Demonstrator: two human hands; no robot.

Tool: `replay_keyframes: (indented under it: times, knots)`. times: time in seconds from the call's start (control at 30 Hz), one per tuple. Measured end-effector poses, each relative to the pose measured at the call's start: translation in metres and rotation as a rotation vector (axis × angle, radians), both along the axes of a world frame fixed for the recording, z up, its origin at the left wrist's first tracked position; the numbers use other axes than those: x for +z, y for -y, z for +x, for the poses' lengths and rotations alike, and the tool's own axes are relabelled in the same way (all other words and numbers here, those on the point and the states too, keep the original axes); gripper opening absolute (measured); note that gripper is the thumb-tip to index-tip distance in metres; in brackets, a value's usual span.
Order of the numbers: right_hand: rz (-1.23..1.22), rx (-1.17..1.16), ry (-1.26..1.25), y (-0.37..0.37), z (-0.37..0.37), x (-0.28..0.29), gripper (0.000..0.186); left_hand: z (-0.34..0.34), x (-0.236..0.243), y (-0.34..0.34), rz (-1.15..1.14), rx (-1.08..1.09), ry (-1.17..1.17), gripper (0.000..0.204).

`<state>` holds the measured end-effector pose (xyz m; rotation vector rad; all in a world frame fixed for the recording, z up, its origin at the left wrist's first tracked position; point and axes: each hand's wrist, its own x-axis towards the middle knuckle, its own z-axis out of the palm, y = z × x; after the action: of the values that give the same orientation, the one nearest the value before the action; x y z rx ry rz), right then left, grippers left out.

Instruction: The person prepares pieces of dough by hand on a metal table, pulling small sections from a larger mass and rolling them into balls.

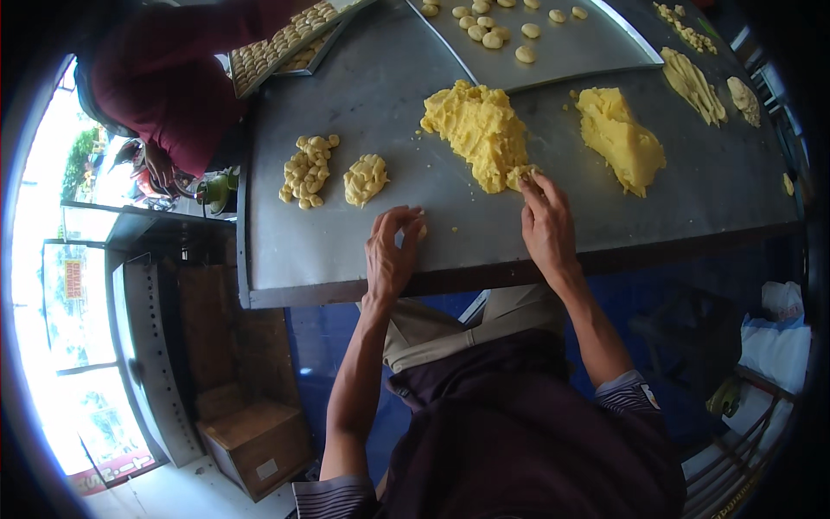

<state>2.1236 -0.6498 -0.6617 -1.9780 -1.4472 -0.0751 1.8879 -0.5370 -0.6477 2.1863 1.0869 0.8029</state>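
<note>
My left hand (392, 257) is over the table's near edge, its fingers curled round, with a small pale piece of dough (423, 232) at the fingertips. With my right hand (551, 227) I pinch the near end of a crumbly yellow mound of paste (480, 130), my fingertips closed on a lump of it. A smoother yellow block of paste (618, 138) lies to the right of that hand. Beyond my left hand sit a cluster of small pale dough balls (306, 171) and a smaller heap of dough pieces (366, 180).
A metal tray (596, 71) with round dough balls lies at the far side of the metal table (303, 251). Pale dough strips (694, 85) rest at the far right. At the far left, a person in a maroon top (164, 86) stands beside filled trays (290, 45).
</note>
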Motion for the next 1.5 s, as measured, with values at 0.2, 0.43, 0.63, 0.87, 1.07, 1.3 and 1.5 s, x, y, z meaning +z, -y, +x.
replay_keyframes:
  times: [0.2,0.43,0.63,0.87,1.07,1.3,1.5]
  knots:
    - [0.022,-0.017,-0.056,0.005,-0.004,-0.006,0.053,0.007,0.028,-0.02,-0.132,-0.005,-0.019,0.025]
    - [0.023,-0.012,-0.014,0.001,-0.006,-0.007,0.051,0.041,-0.003,-0.059,0.321,0.08,-0.289,0.018]
    - [-0.03,0.032,-0.053,-0.003,0.013,0.003,0.054,0.003,0.02,-0.01,0.225,-0.131,-0.411,0.03]
    - [-0.095,0.106,-0.078,-0.018,0.035,0.018,0.058,0.042,0.084,-0.041,0.145,-0.117,0.323,0.03]
    - [-0.11,0.045,-0.072,-0.002,0.013,0.018,0.051,-0.008,0.011,-0.147,0.228,0.09,-0.404,0.022]
    - [0.008,0.106,-0.04,0.011,0.004,0.01,0.039,-0.022,0.054,-0.124,-0.265,-0.004,-0.309,0.027]
    - [0.091,0.155,-0.121,-0.012,0.018,0.009,0.032,-0.025,0.027,-0.117,-0.275,0.08,0.265,0.027]
